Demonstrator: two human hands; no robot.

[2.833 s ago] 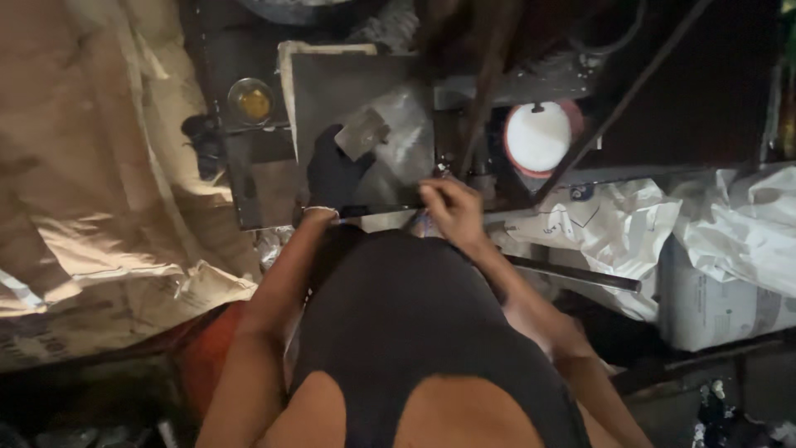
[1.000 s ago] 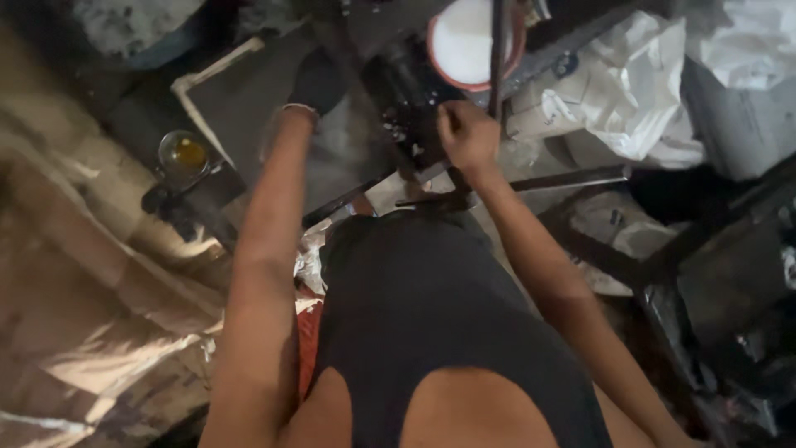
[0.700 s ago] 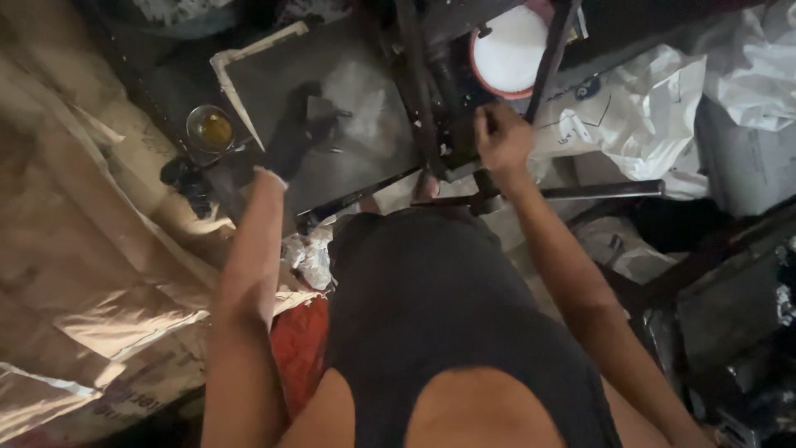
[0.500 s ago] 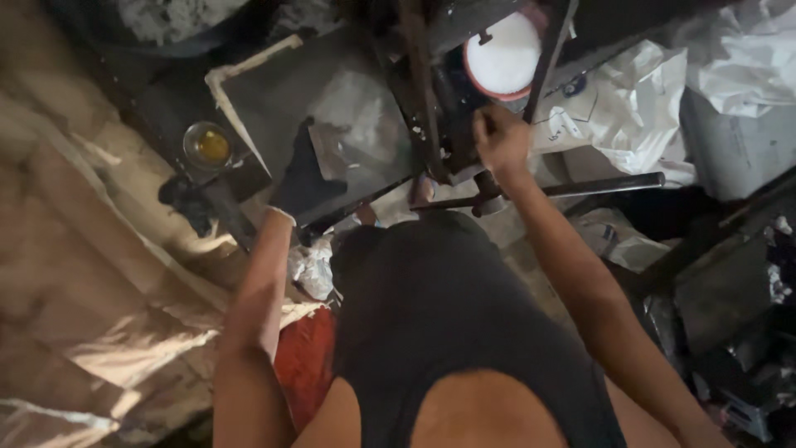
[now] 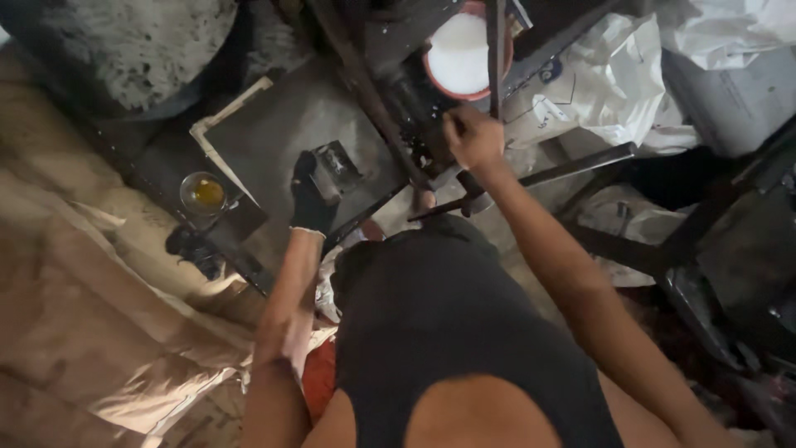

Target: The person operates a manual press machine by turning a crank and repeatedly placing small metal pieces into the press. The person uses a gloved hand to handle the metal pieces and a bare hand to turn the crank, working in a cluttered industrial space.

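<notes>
My left hand [image 5: 313, 199], in a black glove, grips a small grey rectangular block [image 5: 335, 167] on a dark metal plate [image 5: 282, 124] with a pale edge. My right hand [image 5: 473, 137], bare, is closed around a dark metal part of a machine frame [image 5: 390, 124] just right of the plate. A thin dark rod [image 5: 495, 50] rises above that hand. What exactly the right fingers hold is hard to make out.
A red bowl of white liquid [image 5: 460, 54] sits behind the right hand. A small glass with yellow liquid [image 5: 203, 195] stands left of the plate. White sacks [image 5: 613, 83] lie at right, brown paper [image 5: 91, 315] at left, metal bars [image 5: 580, 162] below.
My left hand drew back along the plate toward me and now holds the small grey block. The right hand stayed on the machine frame. The view shifted.
</notes>
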